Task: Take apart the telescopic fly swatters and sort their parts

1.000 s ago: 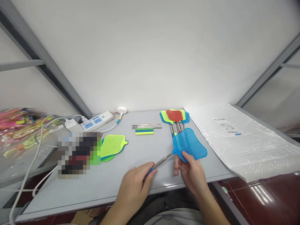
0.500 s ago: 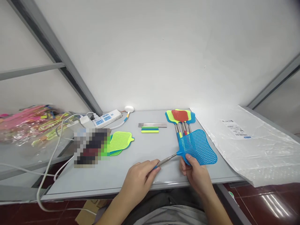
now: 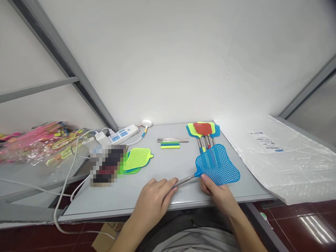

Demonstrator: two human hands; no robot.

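The left grip (image 3: 155, 197) hides the handle end of the blue swatter (image 3: 219, 166).

This looks like a workshop — more exactly, a small assembly or packing bay. A plain grey worktop (image 3: 131, 192) sits between slanting-looking metal uprights (image 3: 46, 38) and against a white panel (image 3: 168, 70), with a power strip (image 3: 132, 132) and a white plug adapter (image 3: 100, 137) at its left end. Small parts lie grouped by kind: silver rods (image 3: 172, 139), coloured grip tubes (image 3: 170, 145), mesh swatter heads (image 3: 138, 158), plus a cluster of fly swatters (image 3: 202, 129) in repeated colours. A labelled white bubble mailer (image 3: 241, 136), plastic-wrapped bright goods (image 3: 34, 143) and cardboard (image 3: 105, 239) on the dark red tiled floor (image 3: 301, 224) suit such a workplace — stock and packaging at arm's length.
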